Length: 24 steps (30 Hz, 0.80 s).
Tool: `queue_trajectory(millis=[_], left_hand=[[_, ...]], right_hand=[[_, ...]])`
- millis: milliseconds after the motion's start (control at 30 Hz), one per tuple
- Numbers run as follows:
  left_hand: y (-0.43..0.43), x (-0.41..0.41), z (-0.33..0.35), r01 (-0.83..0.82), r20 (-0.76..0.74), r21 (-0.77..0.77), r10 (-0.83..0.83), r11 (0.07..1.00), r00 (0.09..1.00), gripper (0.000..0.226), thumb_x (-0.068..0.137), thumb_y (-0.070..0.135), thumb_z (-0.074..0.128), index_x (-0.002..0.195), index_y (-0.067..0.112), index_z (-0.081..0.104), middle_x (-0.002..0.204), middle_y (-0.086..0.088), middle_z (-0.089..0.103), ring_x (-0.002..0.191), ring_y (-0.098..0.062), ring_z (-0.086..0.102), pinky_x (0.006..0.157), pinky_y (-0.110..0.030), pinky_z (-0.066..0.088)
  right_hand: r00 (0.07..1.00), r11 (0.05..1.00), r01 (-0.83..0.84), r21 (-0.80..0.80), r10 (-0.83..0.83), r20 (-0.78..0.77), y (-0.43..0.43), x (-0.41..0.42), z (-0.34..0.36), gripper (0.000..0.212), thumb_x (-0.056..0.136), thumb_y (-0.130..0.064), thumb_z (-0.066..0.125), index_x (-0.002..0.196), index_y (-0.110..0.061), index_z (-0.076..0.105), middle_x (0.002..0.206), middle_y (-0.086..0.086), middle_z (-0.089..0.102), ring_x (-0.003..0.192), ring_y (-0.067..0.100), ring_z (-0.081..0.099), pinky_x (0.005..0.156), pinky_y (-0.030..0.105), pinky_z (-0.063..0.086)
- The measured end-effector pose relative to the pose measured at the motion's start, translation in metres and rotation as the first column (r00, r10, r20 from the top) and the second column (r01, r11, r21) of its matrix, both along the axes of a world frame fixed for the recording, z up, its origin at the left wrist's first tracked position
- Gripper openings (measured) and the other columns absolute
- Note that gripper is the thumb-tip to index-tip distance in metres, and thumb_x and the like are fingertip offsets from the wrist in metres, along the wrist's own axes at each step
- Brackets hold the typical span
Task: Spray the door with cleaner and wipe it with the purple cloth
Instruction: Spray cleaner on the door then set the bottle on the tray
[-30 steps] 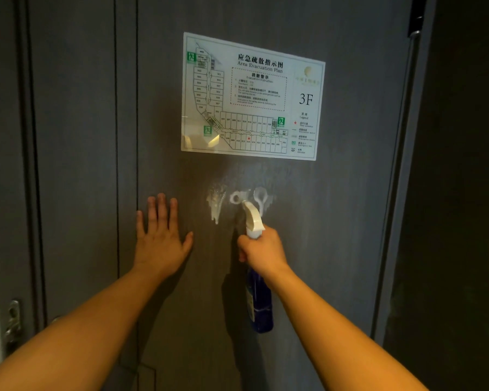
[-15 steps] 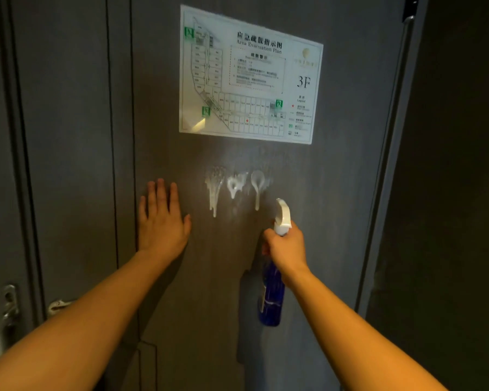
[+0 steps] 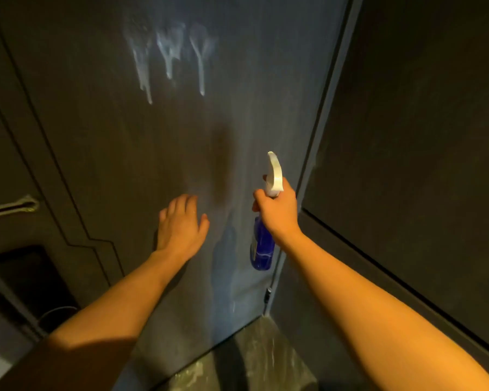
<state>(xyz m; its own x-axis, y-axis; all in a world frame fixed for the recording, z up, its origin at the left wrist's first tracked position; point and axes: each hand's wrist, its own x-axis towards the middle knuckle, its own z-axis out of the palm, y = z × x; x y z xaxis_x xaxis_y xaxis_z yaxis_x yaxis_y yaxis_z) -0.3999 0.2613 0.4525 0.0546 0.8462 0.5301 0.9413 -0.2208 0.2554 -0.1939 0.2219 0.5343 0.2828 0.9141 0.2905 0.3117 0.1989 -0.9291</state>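
Observation:
The dark grey door (image 3: 102, 131) fills the view. Three white foam patches (image 3: 170, 55) near its top run down in streaks. My right hand (image 3: 278, 214) grips the neck of a blue spray bottle (image 3: 261, 245) with a white trigger head, nozzle pointing up toward the door's right side. My left hand (image 3: 181, 224) rests flat on the door lower down, fingers apart, holding nothing. No purple cloth is in view.
A metal door handle (image 3: 12, 207) sticks out at the left edge. The door's right frame (image 3: 325, 108) meets a dark wall (image 3: 421, 136). Speckled floor (image 3: 254, 359) shows at the bottom. A dark recess and a round rim (image 3: 57, 317) sit at lower left.
My view has tilted down, so the evacuation plan left the frame. Both hands dropped lower on the door, and the bottle moved right toward the frame. The foam streaks have run longer.

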Motion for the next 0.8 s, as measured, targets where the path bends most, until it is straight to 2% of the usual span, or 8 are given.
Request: queue_trajectory(millis=[167,300,367,500,667,800], left_hand=[[-0.03,0.056,-0.066,0.103,-0.016,-0.172,-0.108,0.98,0.994,0.054,0.085,0.041,0.04,0.119,0.004,0.06,0.113,-0.02,0.064,0.104,-0.041,0.061,0.085,-0.049,0.05],[-0.056,0.102,-0.109,0.169,-0.008,-0.291,-0.179,0.942,0.984,0.05,0.087,0.039,0.043,0.119,0.005,0.061,0.113,-0.019,0.064,0.105,-0.042,0.061,0.085,-0.05,0.049],[-0.07,0.126,-0.129,0.202,-0.015,-0.332,-0.22,0.921,0.975,0.051,0.087,0.04,0.04,0.116,0.004,0.062,0.109,-0.02,0.065,0.103,-0.043,0.061,0.084,-0.05,0.049],[-0.102,0.173,-0.172,0.257,-0.005,-0.377,-0.279,0.89,0.96,0.046,0.085,0.04,0.038,0.103,0.005,0.062,0.099,-0.021,0.063,0.094,-0.043,0.061,0.079,-0.049,0.048],[-0.15,0.231,-0.232,0.328,-0.062,-0.487,-0.406,0.809,0.912,0.03,0.088,0.038,0.042,0.093,0.014,0.06,0.09,-0.009,0.062,0.082,-0.034,0.063,0.069,-0.041,0.051],[-0.181,0.274,-0.292,0.416,0.015,-0.548,-0.488,0.726,0.873,0.032,0.095,0.047,0.046,0.107,0.02,0.06,0.104,-0.003,0.066,0.091,-0.021,0.064,0.078,-0.036,0.051]], right_hand=[[0.993,0.988,0.115,-0.101,-0.116,-0.006,-0.036,0.047,-0.048,0.018,0.083,-0.012,0.063,0.097,-0.023,0.058,0.083,0.023,0.068,0.076,0.04,0.069,0.069,0.054,0.059],[0.983,0.968,0.183,-0.17,-0.184,0.008,-0.069,0.09,-0.086,0.015,0.084,-0.011,0.065,0.095,-0.015,0.056,0.077,0.009,0.063,0.071,0.034,0.066,0.069,0.054,0.058],[0.978,0.958,0.207,-0.199,-0.21,0.009,-0.087,0.112,-0.106,0.017,0.086,-0.011,0.066,0.093,-0.02,0.053,0.076,0.003,0.059,0.074,0.037,0.066,0.069,0.054,0.058],[0.963,0.928,0.261,-0.267,-0.271,0.0,-0.124,0.159,-0.145,0.019,0.087,-0.018,0.068,0.093,-0.023,0.051,0.082,0.003,0.058,0.083,0.04,0.066,0.074,0.058,0.057],[0.934,0.881,0.343,-0.325,-0.357,0.018,-0.176,0.218,-0.195,0.026,0.088,-0.021,0.072,0.101,-0.022,0.05,0.089,-0.005,0.059,0.09,0.03,0.067,0.084,0.051,0.057],[0.907,0.843,0.403,-0.357,-0.421,0.03,-0.208,0.261,-0.25,0.03,0.088,-0.022,0.074,0.104,-0.021,0.049,0.091,-0.005,0.059,0.086,0.02,0.066,0.08,0.039,0.057]])
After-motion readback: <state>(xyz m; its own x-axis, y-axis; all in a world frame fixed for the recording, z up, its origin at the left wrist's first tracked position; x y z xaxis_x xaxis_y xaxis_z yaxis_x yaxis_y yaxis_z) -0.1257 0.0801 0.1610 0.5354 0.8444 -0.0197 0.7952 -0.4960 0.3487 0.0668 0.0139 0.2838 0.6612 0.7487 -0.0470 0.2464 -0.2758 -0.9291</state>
